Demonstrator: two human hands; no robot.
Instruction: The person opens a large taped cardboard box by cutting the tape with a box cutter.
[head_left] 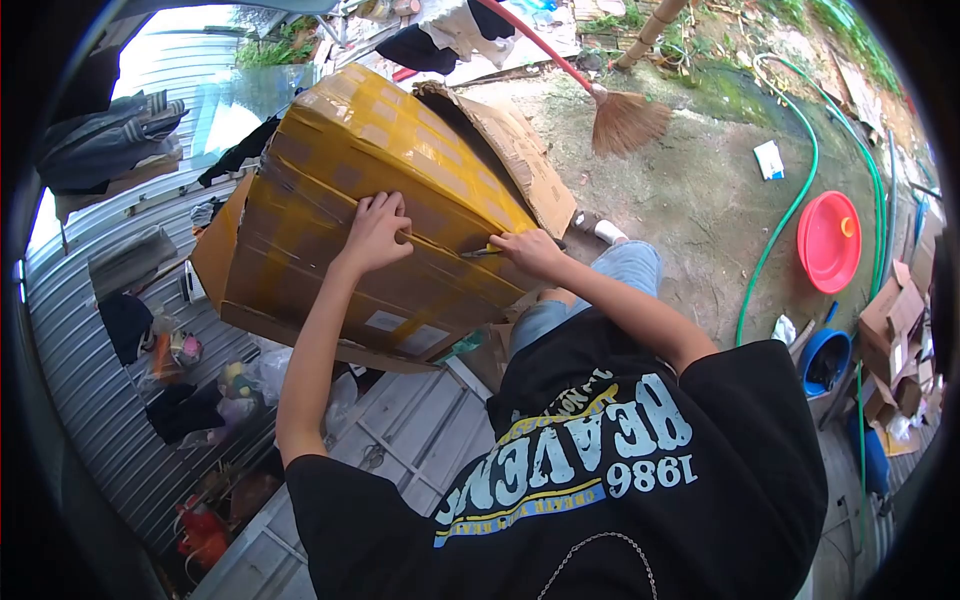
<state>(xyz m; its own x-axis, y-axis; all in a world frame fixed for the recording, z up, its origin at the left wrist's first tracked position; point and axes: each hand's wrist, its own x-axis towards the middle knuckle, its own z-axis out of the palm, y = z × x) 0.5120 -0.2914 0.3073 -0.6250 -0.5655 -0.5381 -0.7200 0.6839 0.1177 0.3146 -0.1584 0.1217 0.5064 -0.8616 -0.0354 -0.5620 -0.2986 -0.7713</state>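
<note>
A large cardboard box (330, 240), covered in strips of yellow tape, is tilted in front of me. Bent fingers of my left hand (378, 235) grip the box along a taped seam near its middle. Closed around a small knife (480, 253), my right hand (530, 250) is at the box's right side. The knife's blade points left and lies against the taped cardboard; its tip is too small to make out clearly. An open cardboard flap (520, 155) sticks out at the far right of the box.
A straw broom (627, 122), a green hose (800, 190), a red basin (829, 243) and a blue bucket (826, 362) are on the concrete at right. Clothes (110, 140) hang by the corrugated metal wall (90, 420) at left. Folded cardboard (892, 310) is piled at far right.
</note>
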